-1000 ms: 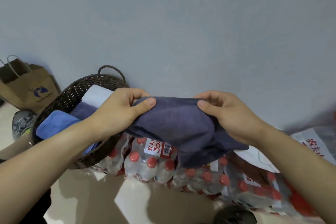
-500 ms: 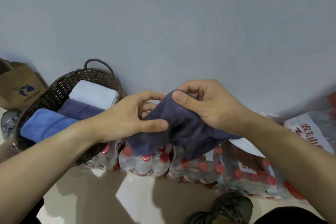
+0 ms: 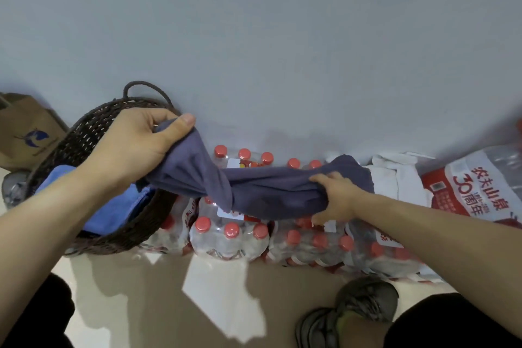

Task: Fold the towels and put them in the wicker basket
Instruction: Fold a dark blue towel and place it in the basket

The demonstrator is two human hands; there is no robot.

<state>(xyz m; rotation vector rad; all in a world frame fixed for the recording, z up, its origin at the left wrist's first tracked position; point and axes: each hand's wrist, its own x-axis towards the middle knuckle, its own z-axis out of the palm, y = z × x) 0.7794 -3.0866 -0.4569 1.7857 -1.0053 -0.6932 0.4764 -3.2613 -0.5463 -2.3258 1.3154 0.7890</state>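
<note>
— From the head camera, what have they got hold of?

— A dark grey-purple towel (image 3: pixel 262 192). It's pulled out long between both hands, bunched and twisted rather than flat, with a knot-like gather near its left third and a loose corner hanging down there.

— And the left hand?

— The left hand (image 3: pixel 138 147) is raised over the wicker basket (image 3: pixel 84 133), fingers curled, thumb pressed on top, gripping one end of the towel. That end sits above the basket's right rim.

— The right one?

— The right hand (image 3: pixel 336 198) is lower and off to the right, fingers curled into the cloth, clutching the other end. That end lies on top of the shrink-wrapped packs of water bottles (image 3: pixel 228 237), the ones with red caps, lined up against the wall (image 3: pixel 254 37).

— Anything in the basket?

— A light blue towel (image 3: pixel 110 212) lies folded inside, near the front wall. The arm covers the rest, so I can't tell what else is in there. The basket is dark brown with a loop handle at the back, and it stands at the left end of the row of bottles, touching them.

— More towels about?

— A white towel (image 3: pixel 395 178) lies on the packs just right of the dark one, touching its edge. Further right is another wrapped pack with a red and white label (image 3: pixel 463 189).

— And on the floor?

— A brown paper bag (image 3: pixel 25 133) stands left of the basket by the wall, and a grey shoe (image 3: pixel 358 311) shows at the bottom edge.
</note>
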